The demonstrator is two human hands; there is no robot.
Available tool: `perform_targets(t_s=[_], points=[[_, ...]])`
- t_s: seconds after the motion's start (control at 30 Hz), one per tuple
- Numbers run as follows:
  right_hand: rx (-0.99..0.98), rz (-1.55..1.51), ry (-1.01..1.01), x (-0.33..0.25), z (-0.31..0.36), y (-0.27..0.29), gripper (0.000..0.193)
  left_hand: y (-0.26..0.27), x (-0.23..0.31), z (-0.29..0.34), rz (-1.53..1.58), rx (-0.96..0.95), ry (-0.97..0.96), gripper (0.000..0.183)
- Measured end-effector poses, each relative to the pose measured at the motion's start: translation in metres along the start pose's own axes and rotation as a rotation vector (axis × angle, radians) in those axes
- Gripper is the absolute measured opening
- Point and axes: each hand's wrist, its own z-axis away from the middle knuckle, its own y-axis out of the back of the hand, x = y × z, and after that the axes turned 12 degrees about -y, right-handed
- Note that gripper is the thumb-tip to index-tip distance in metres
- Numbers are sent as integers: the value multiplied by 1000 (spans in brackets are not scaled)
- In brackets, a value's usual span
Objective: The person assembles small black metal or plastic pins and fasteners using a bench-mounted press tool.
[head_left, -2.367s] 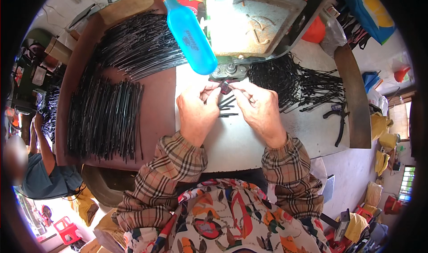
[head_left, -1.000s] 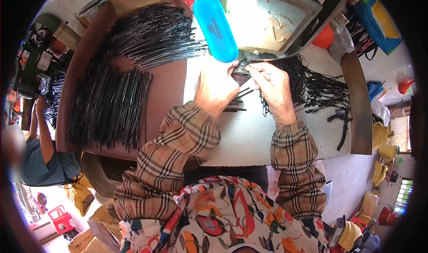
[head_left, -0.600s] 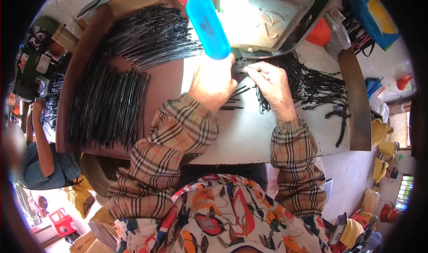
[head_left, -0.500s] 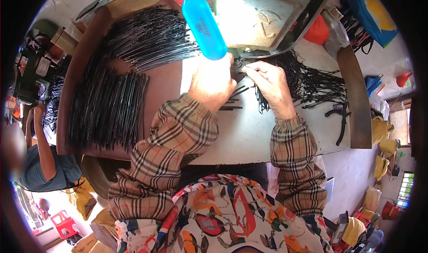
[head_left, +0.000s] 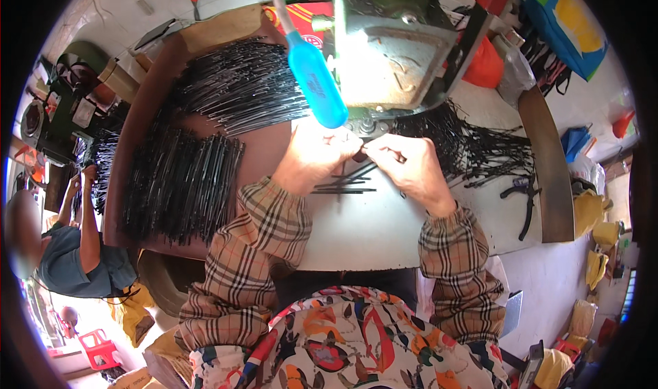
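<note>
My left hand [head_left: 312, 154] and my right hand [head_left: 411, 168] meet in the middle, just in front of the green machine's metal base [head_left: 370, 123]. Both are closed in a pinch with fingertips nearly touching. A small dark piece [head_left: 360, 155] shows between the fingertips; its kind and which hand holds it are unclear. Below it, several thin black rods [head_left: 346, 191] lie loose on the pale tabletop [head_left: 356, 235]. Over my left fingers hangs a blue bottle-shaped object [head_left: 319, 84] on a pale tube.
Bundles of black rods [head_left: 181, 187] and more rods [head_left: 243, 87] fill the brown tray on the left. Tangled black pieces [head_left: 480, 146] lie at right, with dark-handled pliers [head_left: 524, 197] near the wooden side board [head_left: 546, 166]. A bright lamp lights the machine. Another person [head_left: 79, 252] works at far left.
The whole view has shifted, so the machine shows more fully and the table sits lower. My hands have drawn slightly back from the machine base, and my left fingers now pinch near my right ones.
</note>
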Motion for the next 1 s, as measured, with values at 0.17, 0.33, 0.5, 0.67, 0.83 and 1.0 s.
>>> perform_targets(t_s=[0.17,0.33,0.5,0.67,0.83,1.0], points=[[-125,-574,-183,-4,22,10,41,-9,-9,20,723,251,179,11],[48,-881,-267,0,34,-26,24,-40,-31,31,993,256,200,17],[60,-970,-329,6,27,-39,12,-36,-27,40,783,230,190,14],[88,-909,-366,4,31,-27,6,24,-11,66,-964,264,-205,26],[30,-922,-395,2,33,-27,7,107,-40,110,-1586,25,-19,45],[26,-876,-401,0,39,-22,9,163,-38,123,-1839,16,82,45]])
